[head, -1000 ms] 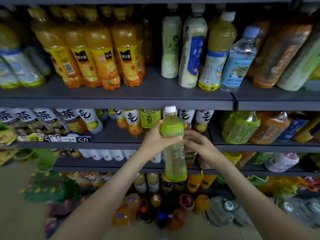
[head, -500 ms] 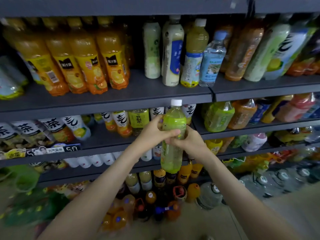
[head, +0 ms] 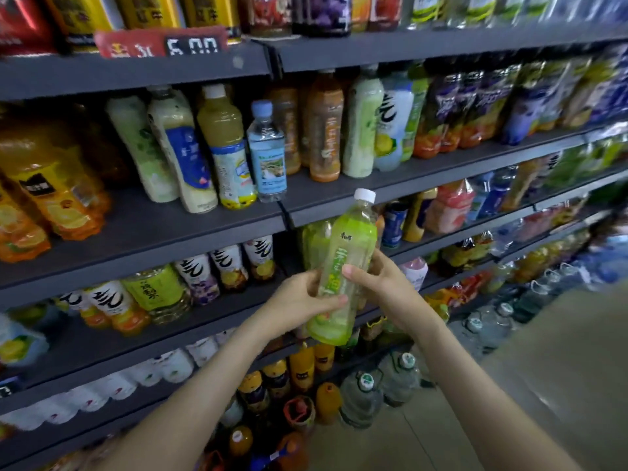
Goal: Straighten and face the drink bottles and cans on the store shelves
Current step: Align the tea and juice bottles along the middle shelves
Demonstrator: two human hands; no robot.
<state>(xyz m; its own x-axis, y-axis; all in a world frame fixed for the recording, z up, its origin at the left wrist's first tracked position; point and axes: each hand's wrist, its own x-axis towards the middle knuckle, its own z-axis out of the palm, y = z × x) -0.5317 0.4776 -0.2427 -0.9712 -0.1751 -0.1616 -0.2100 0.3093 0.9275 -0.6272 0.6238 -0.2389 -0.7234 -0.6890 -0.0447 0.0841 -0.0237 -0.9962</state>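
Both hands hold a green drink bottle [head: 343, 266] before dark store shelves [head: 136, 229]. The left hand [head: 300, 302] grips its lower half. The right hand [head: 377, 283] wraps its middle.

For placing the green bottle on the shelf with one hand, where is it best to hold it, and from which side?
Probably round the labelled middle of the green bottle, from the right, where the right hand holds it. The body is straight there, and the bottle leans cap up and right.
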